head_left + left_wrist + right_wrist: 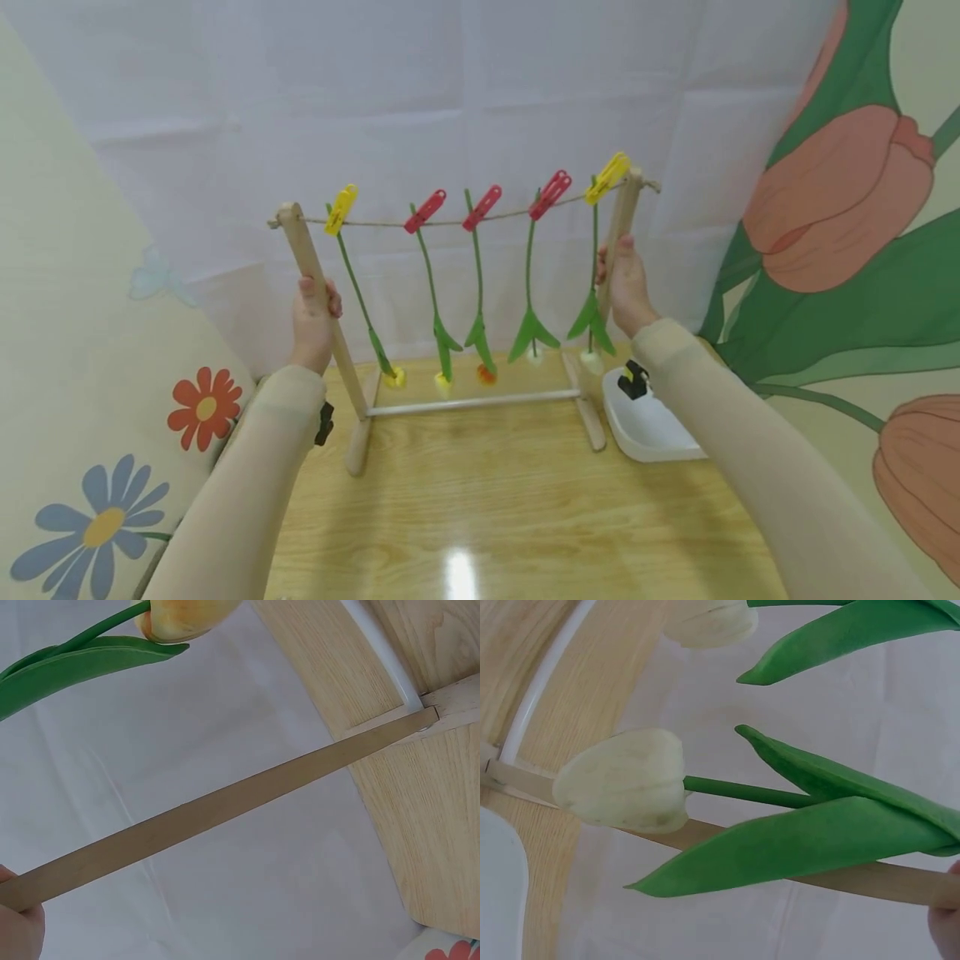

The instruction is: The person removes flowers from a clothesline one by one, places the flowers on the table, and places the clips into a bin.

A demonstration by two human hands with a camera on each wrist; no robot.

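A wooden rack stands on the table, with a twine line strung between its two posts. My left hand grips the left post, and my right hand holds the right post partway up. Several artificial tulips hang upside down from the twine. Yellow clothespins hold the outer ones and red clothespins the inner ones. Next to my right hand hangs a white tulip with green leaves; an orange tulip is in the middle. A yellow-orange tulip hangs beside the left post.
A white basin sits on the wooden table right of the rack, partly behind my right forearm. A white bar joins the rack's feet. White cloth hangs behind, between painted flower walls.
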